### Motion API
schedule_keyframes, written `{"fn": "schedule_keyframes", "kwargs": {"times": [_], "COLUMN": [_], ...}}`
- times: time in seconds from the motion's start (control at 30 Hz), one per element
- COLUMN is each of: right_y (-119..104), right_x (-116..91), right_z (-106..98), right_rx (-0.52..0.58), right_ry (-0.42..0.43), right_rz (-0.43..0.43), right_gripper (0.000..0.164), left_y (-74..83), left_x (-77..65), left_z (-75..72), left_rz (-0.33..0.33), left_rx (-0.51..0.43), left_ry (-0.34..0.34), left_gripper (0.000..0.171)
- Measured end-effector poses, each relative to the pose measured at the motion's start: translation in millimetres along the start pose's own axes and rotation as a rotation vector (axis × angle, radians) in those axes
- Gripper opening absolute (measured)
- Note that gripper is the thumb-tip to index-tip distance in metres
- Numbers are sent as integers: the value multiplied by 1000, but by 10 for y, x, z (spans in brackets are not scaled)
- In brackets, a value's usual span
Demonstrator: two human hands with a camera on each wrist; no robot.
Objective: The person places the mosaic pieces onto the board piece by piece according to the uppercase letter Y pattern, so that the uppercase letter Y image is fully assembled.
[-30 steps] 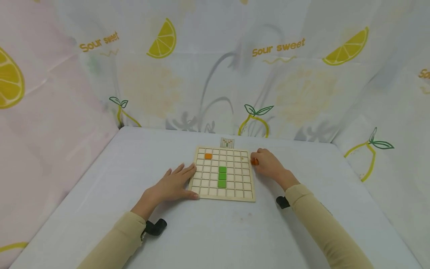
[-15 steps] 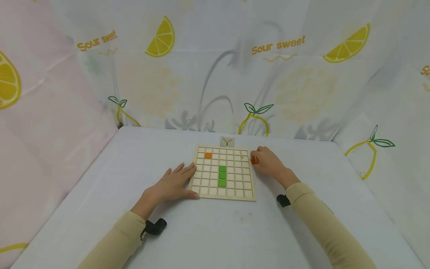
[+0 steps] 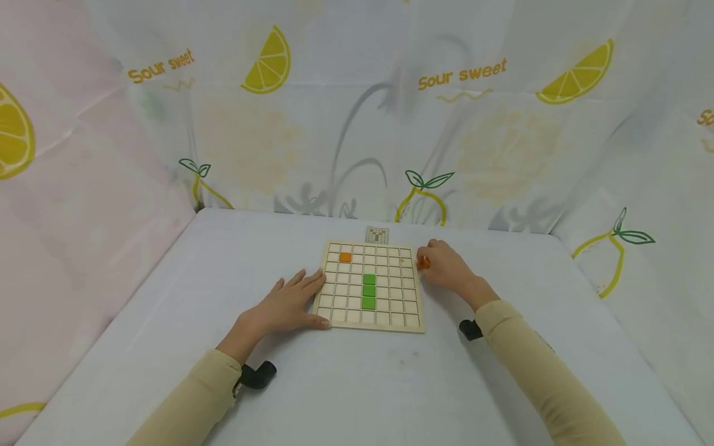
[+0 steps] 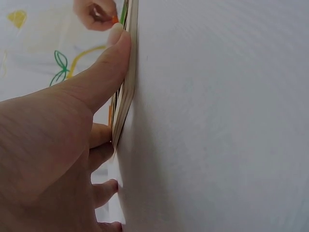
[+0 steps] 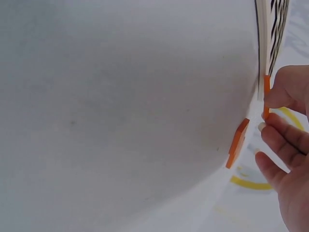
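Note:
A light wooden grid board [image 3: 377, 329] lies on the white table in the head view. One orange square tile [image 3: 346, 257] fills a cell at its upper left, and three green tiles [image 3: 369, 290] form a column near the middle. My left hand [image 3: 286, 308] rests spread along the board's left edge, thumb at the near left corner. Beside the right edge, my right hand [image 3: 448, 267] pinches an orange tile [image 5: 266, 94] between thumb and fingers, as the right wrist view shows. Further orange tiles [image 5: 237, 144] lie on the table close under that hand; their number is unclear.
A small card printed with a coloured grid [image 3: 377, 235] lies behind the board. A white cloth wall with lemon prints [image 3: 346, 124] rises at the table's back and sides. A black wrist device [image 3: 259, 375] sits under the left sleeve, and another [image 3: 470, 330] under the right.
My right hand shifts very slightly at the orange tiles beside the board. The left hand, the board and its tiles stay in place; the head view tilts a little.

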State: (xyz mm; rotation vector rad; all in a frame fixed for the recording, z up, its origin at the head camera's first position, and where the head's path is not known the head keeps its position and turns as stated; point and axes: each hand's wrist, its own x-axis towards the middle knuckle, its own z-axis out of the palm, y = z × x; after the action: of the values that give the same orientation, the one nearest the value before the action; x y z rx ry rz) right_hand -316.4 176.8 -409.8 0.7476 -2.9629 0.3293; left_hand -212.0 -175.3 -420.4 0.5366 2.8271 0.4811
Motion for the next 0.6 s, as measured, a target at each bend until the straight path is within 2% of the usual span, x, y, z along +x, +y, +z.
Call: {"fn": "schedule_keyframes", "kwargs": {"times": [0.27,0.6], "right_y": [-49,-165], "right_x": [72,131], "right_z": [24,108], "right_rx": [2,69], "right_ry": [58,38], "right_rz": [-92,-118], "right_gripper": [18,22], "left_y": [-2,48], "left_x": [-5,-44], "left_z": [-4,-36], "left_rz": [5,5], "left_rx": [5,-10], "left_ry": [-7,-4], "left_gripper": [107,104]}}
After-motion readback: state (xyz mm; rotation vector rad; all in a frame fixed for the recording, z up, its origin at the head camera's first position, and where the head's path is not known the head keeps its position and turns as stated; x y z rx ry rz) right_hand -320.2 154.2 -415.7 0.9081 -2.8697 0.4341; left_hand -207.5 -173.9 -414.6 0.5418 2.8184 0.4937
